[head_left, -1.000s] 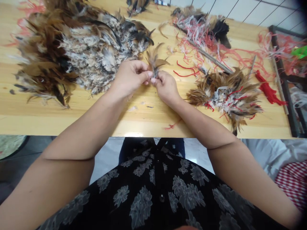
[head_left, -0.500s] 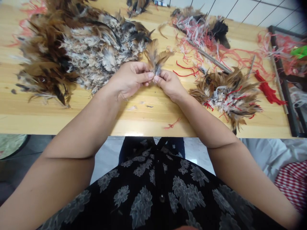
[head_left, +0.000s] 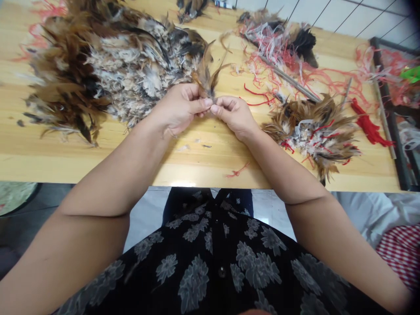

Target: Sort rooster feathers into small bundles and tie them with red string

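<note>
A small bunch of brown feathers (head_left: 207, 78) stands up between my hands, its tips pointing away from me. My left hand (head_left: 182, 107) pinches the quill end between thumb and fingers. Thumb and forefinger of my right hand (head_left: 235, 114) are pressed together at the same base, the fingertips of both hands almost touching. Whatever thin piece lies between them is too small to make out. Beside my left hand lies a large heap of brown, black and whitish feathers (head_left: 138, 72). To the right of my right hand is a smaller pile of feather bunches (head_left: 315, 131) with red ties.
Red yarn pieces (head_left: 369, 124) lie near a dark-framed box (head_left: 390, 113) at the right. Tangled pink and white strings (head_left: 269, 39) and a thin rod (head_left: 290, 78) lie farther back on the wooden table (head_left: 108, 164). A red thread scrap (head_left: 238, 170) is near the front edge.
The feather bunch has turned between my fingers, its tips now narrower and more upright. Both hands keep their pinch at its base; the whole view has shifted slightly.
</note>
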Demonstrator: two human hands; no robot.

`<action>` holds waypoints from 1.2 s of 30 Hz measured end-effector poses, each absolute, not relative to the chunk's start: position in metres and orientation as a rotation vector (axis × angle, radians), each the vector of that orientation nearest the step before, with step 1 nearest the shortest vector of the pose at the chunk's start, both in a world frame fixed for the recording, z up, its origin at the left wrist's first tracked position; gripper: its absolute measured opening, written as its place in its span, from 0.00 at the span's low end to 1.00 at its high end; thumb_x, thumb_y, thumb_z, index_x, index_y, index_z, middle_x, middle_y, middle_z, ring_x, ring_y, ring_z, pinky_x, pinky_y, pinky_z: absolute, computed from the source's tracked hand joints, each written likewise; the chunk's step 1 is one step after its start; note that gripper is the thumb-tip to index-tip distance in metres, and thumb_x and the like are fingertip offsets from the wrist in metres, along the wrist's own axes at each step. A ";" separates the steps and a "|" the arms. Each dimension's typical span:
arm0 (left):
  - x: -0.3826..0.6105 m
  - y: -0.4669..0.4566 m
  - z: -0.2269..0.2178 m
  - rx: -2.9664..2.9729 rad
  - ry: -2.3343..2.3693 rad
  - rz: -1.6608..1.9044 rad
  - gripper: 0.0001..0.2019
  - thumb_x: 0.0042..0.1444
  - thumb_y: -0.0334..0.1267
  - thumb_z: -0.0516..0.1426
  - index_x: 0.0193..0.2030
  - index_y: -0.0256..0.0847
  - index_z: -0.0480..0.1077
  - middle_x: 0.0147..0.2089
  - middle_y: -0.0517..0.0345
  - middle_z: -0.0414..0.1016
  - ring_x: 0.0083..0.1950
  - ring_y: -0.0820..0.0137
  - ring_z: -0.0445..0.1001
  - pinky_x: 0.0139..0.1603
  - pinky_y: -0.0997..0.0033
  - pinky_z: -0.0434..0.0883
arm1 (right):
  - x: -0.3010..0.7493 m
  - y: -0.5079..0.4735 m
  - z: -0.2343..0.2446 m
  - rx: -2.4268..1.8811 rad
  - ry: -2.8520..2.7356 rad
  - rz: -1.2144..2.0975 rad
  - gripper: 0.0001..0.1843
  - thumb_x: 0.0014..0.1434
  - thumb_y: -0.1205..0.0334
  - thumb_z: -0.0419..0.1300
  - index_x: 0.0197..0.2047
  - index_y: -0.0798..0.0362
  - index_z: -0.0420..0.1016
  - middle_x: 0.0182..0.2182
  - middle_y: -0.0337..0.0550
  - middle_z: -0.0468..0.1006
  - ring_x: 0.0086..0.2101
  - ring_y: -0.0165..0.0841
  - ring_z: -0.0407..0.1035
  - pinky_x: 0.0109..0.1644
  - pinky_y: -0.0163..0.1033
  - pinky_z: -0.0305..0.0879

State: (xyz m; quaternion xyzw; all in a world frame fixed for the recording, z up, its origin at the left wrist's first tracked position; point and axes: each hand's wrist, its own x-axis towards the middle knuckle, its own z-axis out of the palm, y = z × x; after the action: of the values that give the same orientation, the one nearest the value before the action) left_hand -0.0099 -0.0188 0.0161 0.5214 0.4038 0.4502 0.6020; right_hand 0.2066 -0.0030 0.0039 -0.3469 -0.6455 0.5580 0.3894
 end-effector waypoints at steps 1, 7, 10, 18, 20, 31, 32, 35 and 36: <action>-0.009 -0.019 0.017 1.216 0.940 1.052 0.36 0.55 0.67 0.93 0.40 0.49 0.79 0.33 0.59 0.79 0.55 0.49 0.87 0.55 0.51 0.77 | 0.207 -0.003 0.003 -0.890 -1.648 1.410 0.46 0.62 0.18 0.86 0.32 0.46 0.67 0.32 0.36 0.76 0.40 0.33 0.72 0.49 0.40 0.75; -0.004 -0.016 0.018 1.274 0.887 1.079 0.43 0.39 0.79 0.93 0.34 0.51 0.78 0.32 0.60 0.76 0.37 0.61 0.68 0.44 0.53 0.66 | 0.208 0.001 -0.005 -0.898 -1.668 1.417 0.42 0.62 0.24 0.89 0.33 0.48 0.71 0.32 0.35 0.72 0.38 0.31 0.62 0.44 0.39 0.64; -0.011 -0.014 0.022 1.287 0.886 1.070 0.40 0.44 0.76 0.94 0.37 0.52 0.80 0.34 0.60 0.78 0.44 0.56 0.75 0.48 0.52 0.70 | 0.206 0.001 -0.006 -0.906 -1.660 1.394 0.40 0.64 0.28 0.89 0.33 0.48 0.73 0.31 0.34 0.71 0.37 0.31 0.61 0.45 0.39 0.63; -0.058 -0.003 0.054 1.616 1.344 1.500 0.24 0.64 0.56 0.89 0.49 0.53 0.83 0.45 0.57 0.79 0.54 0.53 0.76 0.61 0.46 0.75 | 0.207 0.004 -0.008 -1.007 -1.553 1.222 0.36 0.76 0.30 0.81 0.35 0.49 0.74 0.32 0.34 0.68 0.39 0.32 0.66 0.47 0.39 0.67; -0.060 -0.002 0.052 1.668 1.452 1.422 0.20 0.65 0.43 0.88 0.47 0.47 0.83 0.46 0.58 0.75 0.50 0.58 0.72 0.63 0.49 0.73 | 0.207 0.006 -0.013 -1.028 -1.551 1.180 0.33 0.78 0.34 0.80 0.36 0.49 0.75 0.32 0.34 0.68 0.38 0.31 0.64 0.45 0.39 0.64; -0.054 0.013 -0.009 1.920 1.591 1.025 0.14 0.63 0.59 0.79 0.43 0.58 0.85 0.56 0.42 0.86 0.80 0.32 0.68 0.83 0.35 0.66 | 0.204 0.015 -0.029 -1.140 -1.554 1.066 0.28 0.84 0.38 0.76 0.39 0.49 0.80 0.33 0.33 0.68 0.36 0.31 0.61 0.45 0.41 0.66; -0.055 0.016 -0.011 1.927 1.603 1.027 0.14 0.63 0.59 0.78 0.44 0.59 0.86 0.57 0.42 0.87 0.80 0.31 0.69 0.83 0.33 0.66 | 0.204 0.014 -0.027 -1.151 -1.559 1.061 0.27 0.85 0.40 0.76 0.38 0.49 0.79 0.32 0.33 0.68 0.36 0.31 0.61 0.45 0.41 0.65; -0.057 0.020 -0.019 1.912 1.502 1.065 0.13 0.64 0.59 0.76 0.41 0.59 0.83 0.54 0.40 0.87 0.80 0.28 0.72 0.80 0.32 0.68 | 0.202 0.013 -0.023 -1.192 -1.575 1.047 0.26 0.86 0.46 0.76 0.38 0.49 0.78 0.31 0.32 0.66 0.35 0.31 0.61 0.46 0.41 0.64; -0.057 0.020 -0.021 1.906 1.458 1.075 0.14 0.64 0.59 0.76 0.39 0.59 0.80 0.52 0.39 0.87 0.80 0.28 0.73 0.80 0.33 0.69 | 0.201 0.012 -0.022 -1.202 -1.582 1.044 0.26 0.86 0.47 0.76 0.37 0.49 0.77 0.31 0.32 0.66 0.35 0.31 0.61 0.46 0.42 0.63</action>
State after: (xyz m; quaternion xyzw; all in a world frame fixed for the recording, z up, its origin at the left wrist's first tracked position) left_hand -0.0573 0.0205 -0.0212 0.7011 0.5365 0.3957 0.2533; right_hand 0.2013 0.0122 -0.0222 -0.4826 -0.6351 0.4190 0.4338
